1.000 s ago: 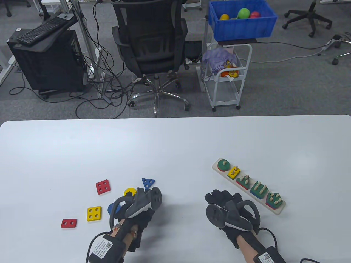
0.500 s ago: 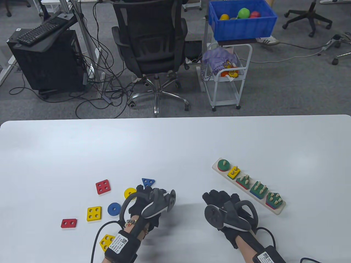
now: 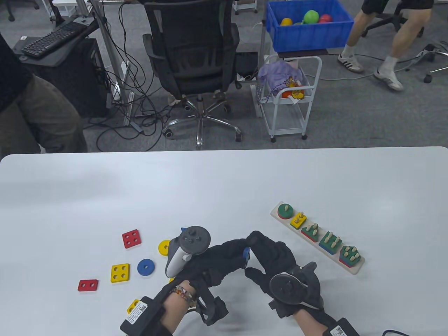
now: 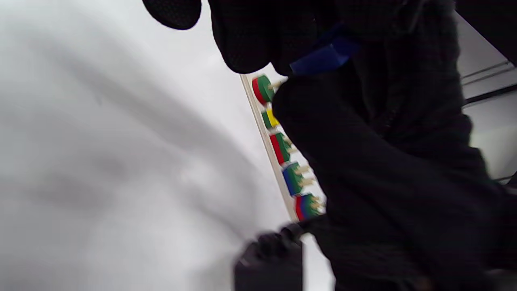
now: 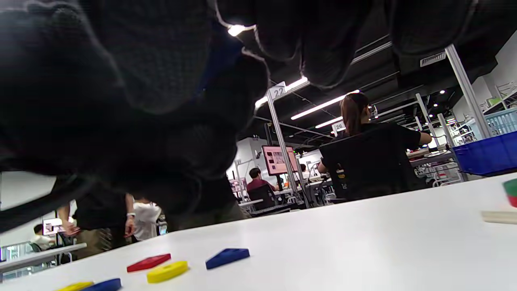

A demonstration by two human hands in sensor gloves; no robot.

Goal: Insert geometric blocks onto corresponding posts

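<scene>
At centre-front of the table [image 3: 224, 189] both gloved hands are brought together round a small blue block [image 3: 246, 253], which is held up off the surface. The block is pinched by the curled fingers of the L hand [image 3: 213, 260], reaching in from the left. The R hand [image 3: 276, 255] is cupped over it from the other side – one fingertip at the block's top edge, thumb curled below. Whether the R hand actually grips it can't be told. Block shape can't be made out either; only a thin blue edge is seen in the wrist views.

The peg board [image 3: 354, 268] is laid diagonally to the right of the hands, near but not touched, w/ five stacks already on its posts.

Loose pieces are left on the table's left side:
- red square [image 3: 131, 239], four holes
- yellow disc [image 3: 163, 246], partly hidden behind the L tracker
- blue disc [image 3: 146, 267]
- yellow square [image 3: 120, 273]
- red two-hole piece [image 3: 88, 285]
- blue triangle [image 5: 227, 257], seen flat in the R wrist view
</scene>
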